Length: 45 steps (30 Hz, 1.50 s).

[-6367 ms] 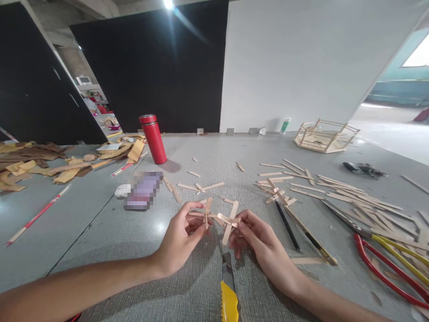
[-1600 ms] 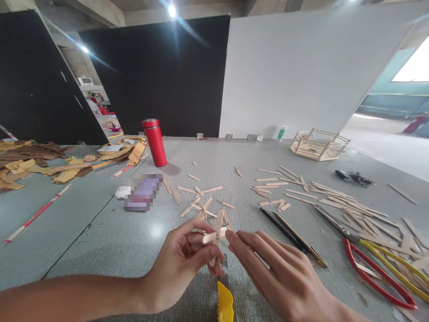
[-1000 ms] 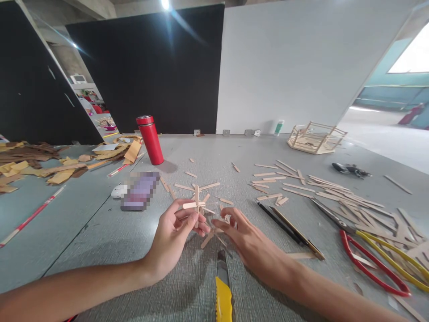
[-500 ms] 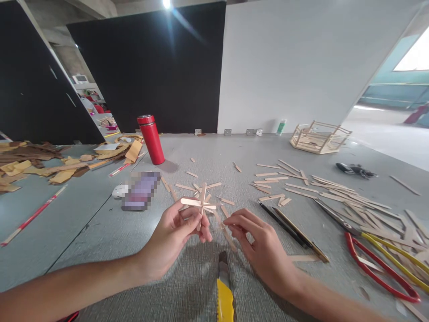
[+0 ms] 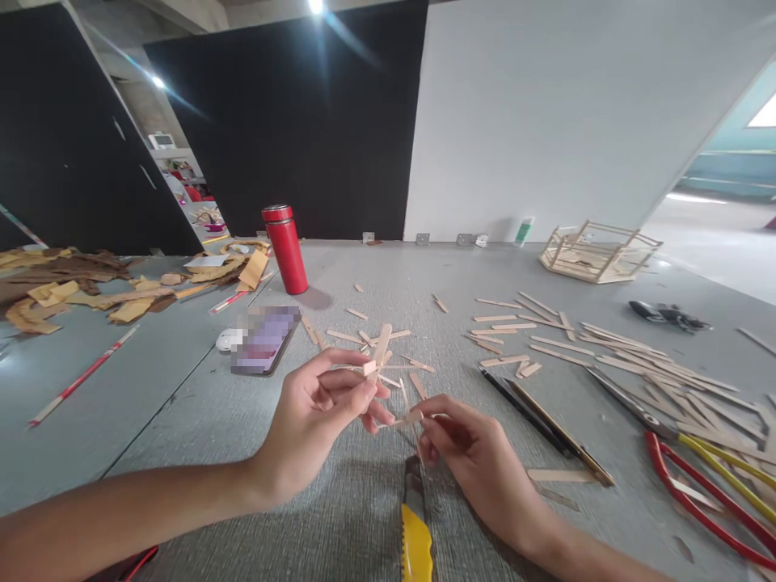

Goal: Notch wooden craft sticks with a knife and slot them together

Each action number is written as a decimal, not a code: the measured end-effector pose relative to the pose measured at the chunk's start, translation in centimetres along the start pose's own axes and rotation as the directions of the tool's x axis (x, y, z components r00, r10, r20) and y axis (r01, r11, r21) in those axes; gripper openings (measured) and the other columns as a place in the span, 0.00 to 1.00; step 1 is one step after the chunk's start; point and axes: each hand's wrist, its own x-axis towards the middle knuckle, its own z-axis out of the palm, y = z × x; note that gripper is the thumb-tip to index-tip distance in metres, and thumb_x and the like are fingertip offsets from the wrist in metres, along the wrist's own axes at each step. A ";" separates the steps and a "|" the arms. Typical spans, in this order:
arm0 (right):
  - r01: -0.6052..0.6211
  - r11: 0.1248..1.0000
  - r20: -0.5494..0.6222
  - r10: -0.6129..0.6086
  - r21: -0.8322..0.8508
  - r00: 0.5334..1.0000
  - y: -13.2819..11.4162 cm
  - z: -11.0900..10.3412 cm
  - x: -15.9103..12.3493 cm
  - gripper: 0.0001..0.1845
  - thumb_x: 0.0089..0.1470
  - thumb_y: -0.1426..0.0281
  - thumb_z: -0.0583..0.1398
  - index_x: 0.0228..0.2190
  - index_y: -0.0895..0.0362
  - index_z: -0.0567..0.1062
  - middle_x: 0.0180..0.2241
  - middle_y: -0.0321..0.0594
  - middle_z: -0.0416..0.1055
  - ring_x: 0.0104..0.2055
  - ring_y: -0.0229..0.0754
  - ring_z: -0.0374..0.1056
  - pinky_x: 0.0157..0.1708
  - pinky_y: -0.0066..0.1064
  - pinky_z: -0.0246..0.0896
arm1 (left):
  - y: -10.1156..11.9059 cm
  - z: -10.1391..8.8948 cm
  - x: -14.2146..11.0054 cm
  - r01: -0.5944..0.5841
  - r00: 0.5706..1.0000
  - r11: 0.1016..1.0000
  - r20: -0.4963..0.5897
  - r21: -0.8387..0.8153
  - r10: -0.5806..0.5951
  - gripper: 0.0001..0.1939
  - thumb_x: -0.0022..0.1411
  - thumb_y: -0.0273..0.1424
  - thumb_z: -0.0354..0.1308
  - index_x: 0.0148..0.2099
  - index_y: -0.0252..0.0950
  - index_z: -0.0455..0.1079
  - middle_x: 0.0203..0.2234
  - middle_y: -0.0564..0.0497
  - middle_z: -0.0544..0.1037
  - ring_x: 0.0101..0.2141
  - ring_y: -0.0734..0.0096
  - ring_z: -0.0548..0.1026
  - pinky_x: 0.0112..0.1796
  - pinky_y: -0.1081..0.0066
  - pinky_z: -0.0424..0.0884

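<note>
From where I stand, two small pieces of joined wooden sticks are being handled near the centre of the frame. The left hand (image 5: pixel 318 412) pinches one crossed piece (image 5: pixel 382 343) upright between thumb and fingers; the right hand (image 5: pixel 482 461) has its fingertips closed on a second stick piece (image 5: pixel 414 417), lower and nearer the knife. I'd judge they are being lined up, and bringing them closer would call for a light, steady grip and a turn of the right wrist, since the thin joints could slip. The yellow-handled knife (image 5: pixel 416 543) lies at bottom centre, its blade close under the right fingers, the likeliest snag. Loose sticks (image 5: pixel 561 349) spread across the right, beside scissors (image 5: pixel 651 420) and a black pen (image 5: pixel 533 414); a red flask (image 5: pixel 287 257) stands upper left of centre, a phone (image 5: pixel 267 341) below it.
</note>
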 end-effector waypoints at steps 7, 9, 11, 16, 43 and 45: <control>0.068 0.998 0.010 -0.068 -0.001 0.998 -0.7 -0.1 -0.2 0.12 0.69 0.63 0.55 0.38 0.55 0.76 0.28 0.35 0.69 0.29 0.39 0.65 0.32 0.31 0.62 | 0.0 0.0 0.0 -0.019 1.000 1.000 -0.008 -0.004 0.019 0.10 0.68 0.30 0.64 0.48 0.36 0.68 0.35 0.48 0.84 0.29 0.68 0.83 0.32 0.71 0.80; 0.085 0.996 0.010 -0.085 -0.002 0.996 -0.7 -0.2 -0.2 0.12 0.69 0.62 0.56 0.38 0.55 0.76 0.30 0.36 0.70 0.31 0.39 0.66 0.32 0.31 0.62 | -0.2 0.0 0.0 -0.029 1.000 1.000 -0.006 -0.008 0.029 0.09 0.68 0.30 0.64 0.47 0.36 0.68 0.36 0.48 0.83 0.30 0.68 0.84 0.32 0.70 0.81; 0.091 0.996 0.010 -0.091 -0.018 0.996 -0.7 -0.2 -0.2 0.12 0.69 0.62 0.56 0.39 0.55 0.76 0.32 0.37 0.70 0.31 0.39 0.65 0.32 0.31 0.62 | -0.3 -0.1 0.0 -0.035 0.999 0.999 0.001 -0.008 0.035 0.09 0.68 0.30 0.64 0.47 0.36 0.68 0.36 0.48 0.83 0.30 0.68 0.83 0.32 0.69 0.81; 0.120 0.992 0.010 -0.120 -0.041 0.993 -0.7 -0.3 -0.2 0.12 0.70 0.64 0.55 0.39 0.55 0.76 0.30 0.36 0.69 0.30 0.38 0.63 0.30 0.30 0.60 | -0.3 0.1 0.0 -0.029 1.000 0.999 0.005 -0.018 0.029 0.09 0.69 0.30 0.64 0.47 0.36 0.67 0.36 0.48 0.82 0.31 0.68 0.83 0.34 0.70 0.81; 0.420 0.894 -0.087 -0.436 -0.155 0.896 -1.1 0.0 -1.1 0.11 0.66 0.77 0.58 0.42 0.50 0.77 0.40 0.39 0.74 0.41 0.38 0.73 0.39 0.28 0.70 | -3.7 -0.1 -0.3 0.178 0.975 0.983 0.144 -0.055 -0.169 0.12 0.64 0.33 0.69 0.44 0.36 0.71 0.33 0.50 0.82 0.36 0.71 0.81 0.41 0.69 0.78; 0.415 0.894 -0.117 -0.436 -0.169 0.892 -1.1 0.2 -1.2 0.11 0.67 0.77 0.58 0.41 0.51 0.78 0.40 0.40 0.74 0.40 0.39 0.72 0.37 0.29 0.70 | -3.5 -0.1 -0.3 0.172 0.977 0.983 0.137 -0.065 -0.162 0.12 0.64 0.33 0.69 0.44 0.36 0.70 0.34 0.50 0.81 0.37 0.69 0.81 0.43 0.67 0.78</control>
